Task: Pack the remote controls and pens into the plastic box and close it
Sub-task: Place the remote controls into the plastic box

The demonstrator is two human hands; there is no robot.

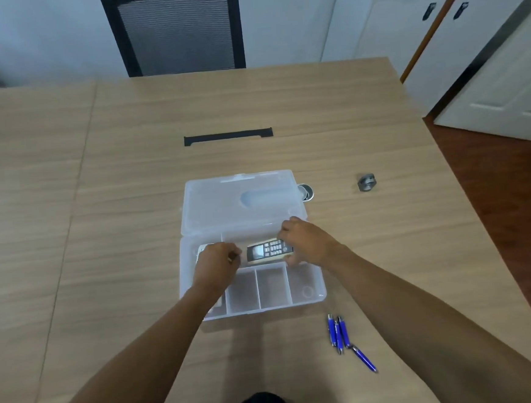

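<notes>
Both hands reach forward from the near edge of the wooden bench [129,186] into an open clear plastic box [320,287]. Nearest the person, four blue pens [340,335] lie on the bench just in front of the box's right corner: three side by side, the fourth angled off toward the right from their near ends.

Along the near side of the box run small compartments; three of them show bare, and the rightmost holds what looks like a small ring, too faint to identify. The left hand [215,264] is curled, knuckles up, over the left compartment, fingers closed around something pale whose far end shows beyond the knuckles; what it is cannot be told for sure, though it may be a remote. The right hand [305,241] grips the right end of a dark remote control [266,250] with a screen and keypad, thumb on its near edge and fingers on the far edge, holding it crosswise in the wide rear compartment.

Behind the hands, the box's hinged lid [242,200] lies open. A round metal grommet [306,191] sits just beside its right edge, and a small grey roll [366,182] lies further right. Beyond, a black slot [228,136] is set in the bench, and a black mesh chair [174,30] stands at the far edge.
</notes>
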